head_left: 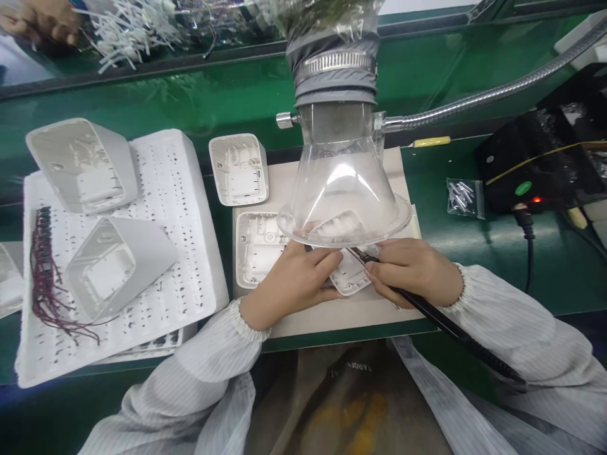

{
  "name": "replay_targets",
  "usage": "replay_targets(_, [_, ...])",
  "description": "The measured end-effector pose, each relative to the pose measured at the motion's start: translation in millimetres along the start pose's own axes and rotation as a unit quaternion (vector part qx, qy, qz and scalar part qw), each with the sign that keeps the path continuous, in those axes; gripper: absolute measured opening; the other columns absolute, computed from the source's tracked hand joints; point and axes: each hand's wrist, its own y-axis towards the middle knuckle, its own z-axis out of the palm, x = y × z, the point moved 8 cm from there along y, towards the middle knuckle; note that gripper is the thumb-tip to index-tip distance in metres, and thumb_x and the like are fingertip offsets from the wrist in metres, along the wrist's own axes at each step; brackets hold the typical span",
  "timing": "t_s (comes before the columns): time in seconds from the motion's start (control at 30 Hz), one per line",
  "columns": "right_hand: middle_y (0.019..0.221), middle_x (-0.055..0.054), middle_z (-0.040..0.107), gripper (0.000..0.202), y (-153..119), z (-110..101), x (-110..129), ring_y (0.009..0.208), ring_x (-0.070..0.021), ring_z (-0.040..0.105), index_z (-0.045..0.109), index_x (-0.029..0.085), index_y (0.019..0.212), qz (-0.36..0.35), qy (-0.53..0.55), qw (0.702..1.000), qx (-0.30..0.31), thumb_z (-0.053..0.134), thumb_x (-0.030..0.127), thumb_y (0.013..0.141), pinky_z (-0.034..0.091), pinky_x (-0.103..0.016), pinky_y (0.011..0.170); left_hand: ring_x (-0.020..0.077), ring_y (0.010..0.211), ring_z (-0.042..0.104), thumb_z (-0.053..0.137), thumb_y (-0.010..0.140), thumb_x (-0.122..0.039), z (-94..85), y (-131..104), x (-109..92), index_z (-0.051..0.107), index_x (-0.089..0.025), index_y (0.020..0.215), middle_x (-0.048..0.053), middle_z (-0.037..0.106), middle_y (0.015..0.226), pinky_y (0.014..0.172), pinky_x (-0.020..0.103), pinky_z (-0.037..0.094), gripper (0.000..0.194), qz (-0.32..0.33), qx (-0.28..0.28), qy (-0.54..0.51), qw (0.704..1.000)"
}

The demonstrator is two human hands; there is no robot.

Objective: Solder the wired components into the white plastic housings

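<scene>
Beneath the clear fume hood (346, 189), a white plastic housing (351, 278) lies tilted on the beige work mat (303, 319). My left hand (303, 272) holds it from the left, fingers closed along its edge; some fingertips are blurred behind the hood rim. In my right hand (415, 272) is a black soldering iron (436, 313), its metal tip reaching over the housing's middle. What the tip touches is too small to tell. Another open white housing (258, 249), with a round speaker grille inside, sits just left of my left hand.
A white foam tray (190, 265) at left carries two deep white housings (114, 265) and a bundle of dark red wires (45, 272). One more housing (239, 169) stands behind the mat. At right are a small bag of metal parts (465, 198) and a black powered unit (535, 158).
</scene>
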Motion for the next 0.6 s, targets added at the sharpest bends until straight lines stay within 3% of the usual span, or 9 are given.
replay_targets(0.17, [0.061,0.004,0.048,0.031,1,-6,-6,0.056,-0.0107,0.045,0.047,0.021,0.066,0.025,0.064,0.998,-0.008,0.049,0.011,0.095,0.05,-0.026,0.065,0.0337,0.11,0.067,0.069,0.09,-0.042,-1.4,-2,0,0.056,-0.015,0.124,0.015,0.071,0.12,0.112,0.062,0.038,0.046,-0.003,-0.023,-0.003,1.0])
replay_targets(0.37, [0.064,0.004,0.057,0.019,-3,-21,-19,0.056,-0.0105,0.057,0.052,0.023,0.077,0.068,0.134,0.985,-0.089,0.052,0.016,0.095,0.057,-0.027,0.071,0.0389,0.121,0.059,0.071,0.086,-0.052,-4.3,-2,1,0.053,-0.012,0.132,0.017,0.071,0.119,0.11,0.061,0.04,0.063,-0.02,-0.051,0.028,0.998])
replay_targets(0.6, [0.067,0.004,0.065,0.012,-1,-25,-18,0.059,-0.0114,0.065,0.057,0.021,0.081,0.059,0.147,0.982,-0.099,0.059,0.017,0.093,0.062,-0.028,0.079,0.0397,0.114,0.063,0.074,0.078,-0.065,3.6,1,11,0.046,-0.014,0.14,0.018,0.07,0.122,0.1,0.058,0.044,0.085,-0.076,-0.009,0.003,0.997])
